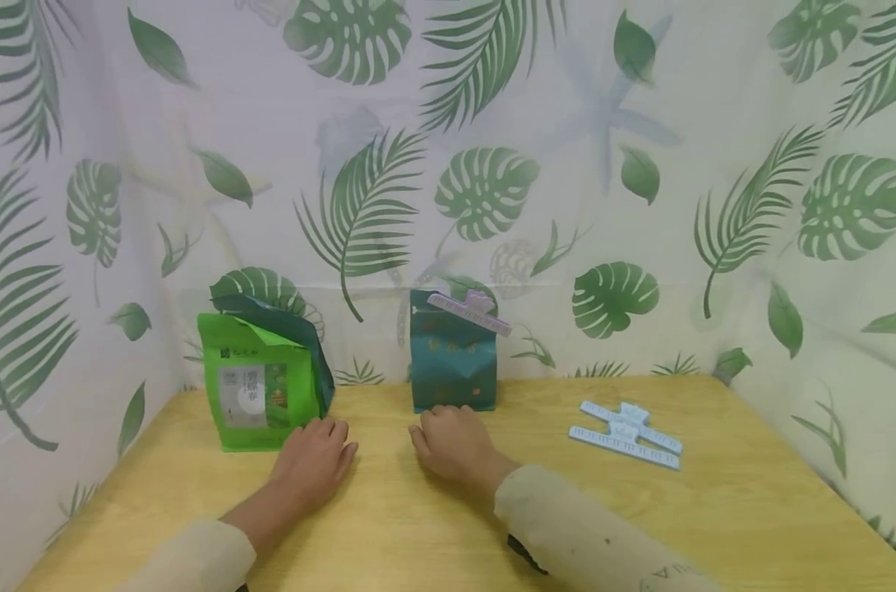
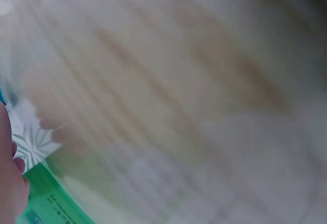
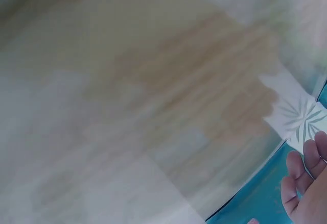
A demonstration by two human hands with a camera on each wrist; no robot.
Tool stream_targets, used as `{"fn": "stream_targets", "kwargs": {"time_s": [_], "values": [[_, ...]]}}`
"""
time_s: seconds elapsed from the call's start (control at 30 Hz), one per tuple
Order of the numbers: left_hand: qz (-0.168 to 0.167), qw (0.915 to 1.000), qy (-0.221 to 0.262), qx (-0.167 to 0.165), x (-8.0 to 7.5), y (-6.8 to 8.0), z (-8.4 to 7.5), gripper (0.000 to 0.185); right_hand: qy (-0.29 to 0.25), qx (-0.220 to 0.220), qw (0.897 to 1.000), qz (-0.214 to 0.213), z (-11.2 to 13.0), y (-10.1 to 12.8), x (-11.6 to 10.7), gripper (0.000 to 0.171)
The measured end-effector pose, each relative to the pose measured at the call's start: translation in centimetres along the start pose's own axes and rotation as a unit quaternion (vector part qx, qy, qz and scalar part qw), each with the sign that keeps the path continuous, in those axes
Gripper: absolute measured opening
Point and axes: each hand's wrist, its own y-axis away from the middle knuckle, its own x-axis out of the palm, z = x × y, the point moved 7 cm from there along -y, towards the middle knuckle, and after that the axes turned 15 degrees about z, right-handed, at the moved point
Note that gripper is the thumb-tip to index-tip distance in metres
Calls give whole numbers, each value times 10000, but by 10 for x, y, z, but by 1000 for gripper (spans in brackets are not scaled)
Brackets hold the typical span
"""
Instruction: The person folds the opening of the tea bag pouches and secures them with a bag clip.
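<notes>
Resting Hands Before Two Standing Pouches

Standing upright on the wooden table (image 1: pixel 448 526), the teal pouch (image 1: pixel 452 360) sits just beyond the right hand (image 1: pixel 451 444), with a lilac clip (image 1: pixel 468 312) clamped at a slant across its folded top. The green pouch (image 1: pixel 261 380) stands to its left, top flap open and unclipped, just beyond the left hand (image 1: pixel 311 460).

Grip state: both hands lie palm-down on the table with fingers loosely curled, holding nothing. The left fingertips sit at the base of the green pouch; contact cannot be confirmed. The right knuckles are close to the foot of the teal pouch, again without visible contact. The wrist views are blurred and add only a sliver of each pouch.

Handling judgement: both pouches look like light, crinkly foil bags, soft-walled and liable to tip or buckle if squeezed mid-body. The safest hold would be the flattened top edge or both side seams.

Surroundings: two pale blue clips (image 1: pixel 625 436) lie side by side on the table, well apart to the right. A leaf-print cloth (image 1: pixel 640 164) encloses the table.
</notes>
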Motion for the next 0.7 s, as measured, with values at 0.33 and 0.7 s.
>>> {"fn": "stream_targets", "kwargs": {"time_s": [0.33, 0.7], "values": [[-163, 9998, -80, -6, 5, 18, 25, 26, -33, 32, 9996, 294, 17, -6, 11, 43], [-82, 9994, 136, -319, -1, 35, 59, 24, 544, -50, 9971, 526, 46, -21, 13, 44]]}}
